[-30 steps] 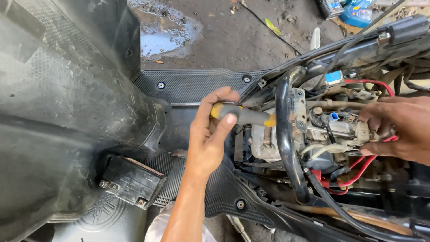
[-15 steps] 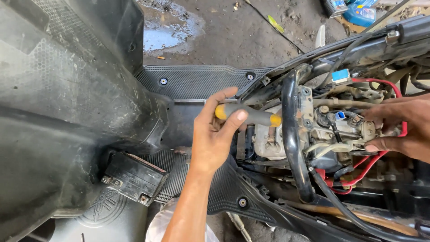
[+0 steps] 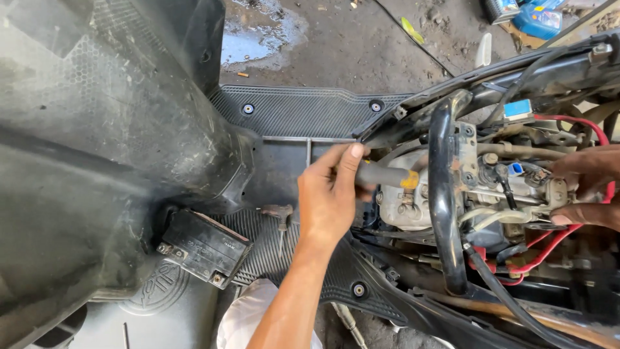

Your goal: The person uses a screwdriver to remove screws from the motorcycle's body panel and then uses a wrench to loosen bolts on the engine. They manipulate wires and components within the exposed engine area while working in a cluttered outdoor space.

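Fingers (image 3: pixel 345 161) of the left hand (image 3: pixel 326 197) are wrapped round a grey tool handle w/ yellow band (image 3: pixel 387 176), centre of frame, held level so the tip is aimed into the engine (image 3: pixel 413 194); probably steadied that way for reach past the black frame tube (image 3: pixel 442 194). Far left, the black scooter body panel (image 3: pixel 97 129) is seen; lower left, a black battery (image 3: pixel 203 245) is laid on the ribbed floorboard (image 3: pixel 303 110), likely lifted out for access. Centre-right, a small blue rectangular label (image 3: pixel 518 108) is fixed by the red cables (image 3: pixel 581 123). Right edge: the right hand (image 3: pixel 591 187) is closed on engine parts; exact grasp can't be told. Upper right, a blue package (image 3: pixel 539 19) lies on the ground.
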